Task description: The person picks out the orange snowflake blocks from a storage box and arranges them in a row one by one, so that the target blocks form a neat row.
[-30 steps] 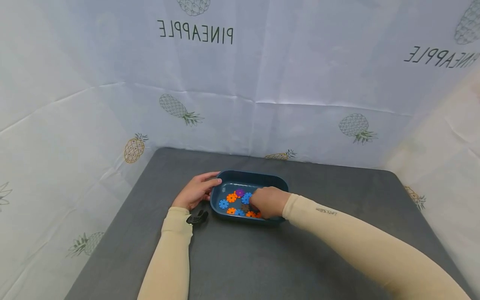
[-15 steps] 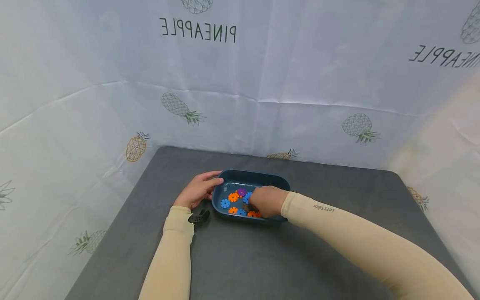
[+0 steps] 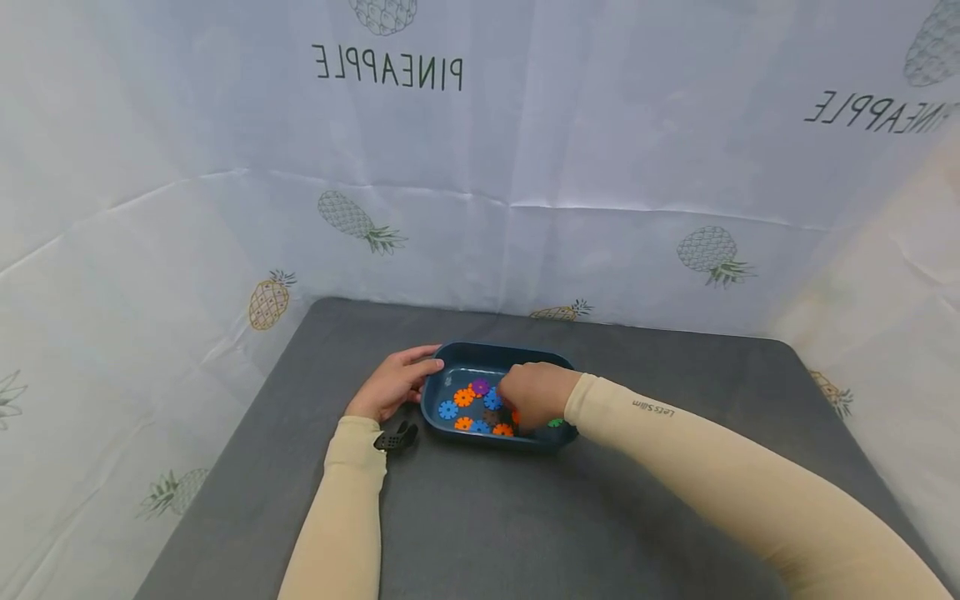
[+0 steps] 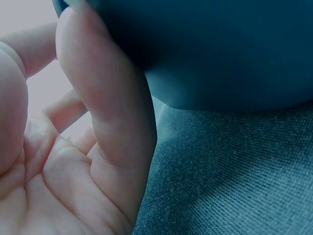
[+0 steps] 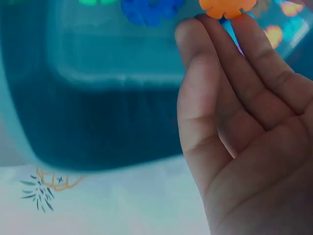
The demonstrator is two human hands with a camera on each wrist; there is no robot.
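Near the table's middle stands a dark blue tray (image 3: 487, 444) with rounded corners. Several flower-shaped plastic discs lie in it, among them a purple disc (image 3: 480, 387), an orange disc (image 3: 463, 397) and a green disc (image 3: 556, 422). My left hand (image 3: 392, 383) holds the tray's left end, thumb at the rim; in the left wrist view a bent finger (image 4: 110, 93) meets the tray's outer wall. My right hand (image 3: 538, 396) is over the tray's right half. In the right wrist view its fingertips pinch an orange disc (image 5: 227, 7); the thumb is mostly out of sight.
The grey table (image 3: 480, 517) extends around the tray on all sides. Behind it hangs a white cloth (image 3: 600, 150) printed with pineapples, which also covers both sides. A black strap (image 3: 396, 437) is on the left wrist.
My right hand has risen a little from the discs, and a green disc now shows beside it. The left hand stays at the tray's left end. The head view has shifted slightly.
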